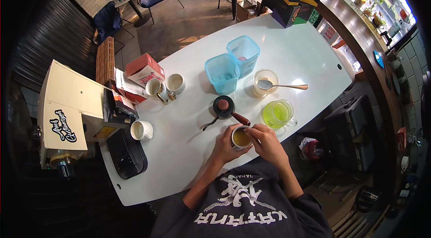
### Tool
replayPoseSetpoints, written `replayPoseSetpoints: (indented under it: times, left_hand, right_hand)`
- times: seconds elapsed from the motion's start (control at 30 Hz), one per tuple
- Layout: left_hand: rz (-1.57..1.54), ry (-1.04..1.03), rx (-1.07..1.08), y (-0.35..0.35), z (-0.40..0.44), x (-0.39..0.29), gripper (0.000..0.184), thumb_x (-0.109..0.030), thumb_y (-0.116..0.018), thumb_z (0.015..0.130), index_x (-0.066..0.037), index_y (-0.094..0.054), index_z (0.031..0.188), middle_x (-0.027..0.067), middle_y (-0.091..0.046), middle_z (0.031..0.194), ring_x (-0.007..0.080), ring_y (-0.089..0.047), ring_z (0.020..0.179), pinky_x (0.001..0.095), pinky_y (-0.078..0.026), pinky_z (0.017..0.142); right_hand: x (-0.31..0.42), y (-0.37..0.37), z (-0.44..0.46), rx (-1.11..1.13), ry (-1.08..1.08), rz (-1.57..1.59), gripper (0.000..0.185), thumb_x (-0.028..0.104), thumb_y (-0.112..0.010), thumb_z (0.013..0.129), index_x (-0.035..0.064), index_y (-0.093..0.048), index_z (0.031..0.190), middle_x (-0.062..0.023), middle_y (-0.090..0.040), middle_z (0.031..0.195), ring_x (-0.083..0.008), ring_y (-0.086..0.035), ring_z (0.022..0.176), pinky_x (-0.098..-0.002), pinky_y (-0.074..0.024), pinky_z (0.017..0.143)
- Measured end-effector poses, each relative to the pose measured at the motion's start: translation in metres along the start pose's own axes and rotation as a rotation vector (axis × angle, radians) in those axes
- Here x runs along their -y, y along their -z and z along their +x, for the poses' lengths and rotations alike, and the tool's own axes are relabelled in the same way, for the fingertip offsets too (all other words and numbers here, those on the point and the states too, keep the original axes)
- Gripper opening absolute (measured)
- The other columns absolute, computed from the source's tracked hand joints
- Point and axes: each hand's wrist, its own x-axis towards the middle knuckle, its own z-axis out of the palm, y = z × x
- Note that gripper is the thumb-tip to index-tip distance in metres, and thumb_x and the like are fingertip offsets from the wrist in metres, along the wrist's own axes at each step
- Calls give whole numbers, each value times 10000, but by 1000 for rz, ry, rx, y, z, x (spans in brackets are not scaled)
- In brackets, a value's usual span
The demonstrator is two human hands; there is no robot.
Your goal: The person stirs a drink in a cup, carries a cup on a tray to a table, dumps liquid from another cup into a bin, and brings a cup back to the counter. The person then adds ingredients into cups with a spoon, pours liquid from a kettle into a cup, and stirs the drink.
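Near the table's front edge, my left hand (224, 145) is wrapped round a small cup (241, 138) with yellowish-brown contents. My right hand (264, 139) has its fingers pinched at the cup's right rim; whether they hold anything is hidden. Just beyond the cup is a round black item with a brown knob (223, 104) and a wooden handle. To the right stands a glass pitcher of green liquid (277, 113). Behind it, a spoon (287, 86) lies across a clear container (266, 81).
Two blue plastic containers (222, 74) stand mid-table. White cups (175, 83) and a red-and-white box (144, 68) are at the left, near a cream machine (67, 103) and a black tray (125, 152). Dark boxes (292, 11) stand at the far end of the white table (179, 161).
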Motion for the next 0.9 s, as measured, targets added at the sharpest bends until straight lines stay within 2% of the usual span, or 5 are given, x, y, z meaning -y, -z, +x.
replayPoseSetpoints:
  times: [0.17,0.4,0.47,0.67,0.9]
  left_hand:
    - [-58,58,30,-1,-4,5,806,-174,-935,629,-46,-533,1315,157,-674,1194,336,-681,1077,428,-558,911]
    - [-27,36,7,-2,-1,1,804,-187,-938,629,-46,-536,1312,156,-677,1176,340,-681,1066,430,-557,901]
    - [4,18,1,-1,-1,1,794,-267,-954,649,-65,-530,1290,129,-689,1167,346,-689,1044,430,-571,876]
    - [-31,34,25,0,-2,2,815,-207,-948,634,-49,-533,1318,163,-669,1192,339,-681,1067,430,-557,905]
    - [-31,55,11,-2,-3,2,818,-207,-948,634,-47,-532,1320,166,-671,1198,334,-682,1078,428,-558,915]
  right_hand:
    - [-7,-2,-2,137,83,33,127,36,-643,911,-42,-681,1004,-179,-645,896,-385,-623,861,-445,-500,790]
    - [3,8,-1,50,12,-80,126,17,-636,900,-37,-674,1007,-174,-621,855,-376,-614,871,-446,-496,778]
    - [3,3,-2,-19,-8,-59,137,14,-639,896,-32,-678,1019,-173,-622,852,-373,-618,859,-448,-495,775]
    - [-1,3,-4,79,4,82,172,16,-646,897,-23,-692,1058,-172,-628,854,-368,-629,855,-448,-500,785]
    - [-2,2,-3,-3,-17,-53,136,22,-639,912,-31,-698,1022,-172,-647,884,-375,-636,842,-446,-506,768]
